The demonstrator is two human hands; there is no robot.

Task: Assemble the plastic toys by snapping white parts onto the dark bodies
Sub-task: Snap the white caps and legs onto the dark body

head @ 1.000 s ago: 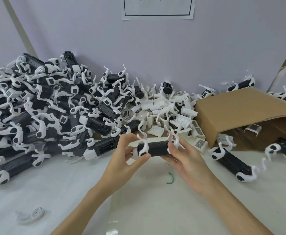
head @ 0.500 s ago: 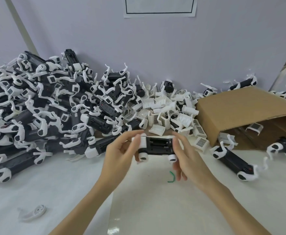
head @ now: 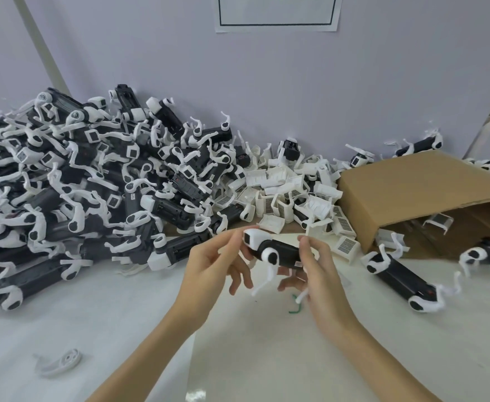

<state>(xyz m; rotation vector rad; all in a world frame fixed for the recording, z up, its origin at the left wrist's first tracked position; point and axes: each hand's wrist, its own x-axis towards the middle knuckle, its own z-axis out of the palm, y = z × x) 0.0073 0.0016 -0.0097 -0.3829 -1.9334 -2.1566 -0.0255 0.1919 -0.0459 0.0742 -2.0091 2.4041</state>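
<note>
Both hands hold one toy above the table: a dark body with a white head cap at its left end and thin white legs hanging down. My left hand pinches the white head end between thumb and fingertips. My right hand grips the dark body's right end, with fingers curled under it. Loose white parts lie heaped just behind the hands.
A big heap of toys fills the left. A tipped cardboard box lies at the right, with dark toys on the table before it. A loose white leg lies front left, a green bit under the hands.
The toy has been turned over in my hands: its white legs, pointing up a second ago, now hang down, and the white head cap faces left.
</note>
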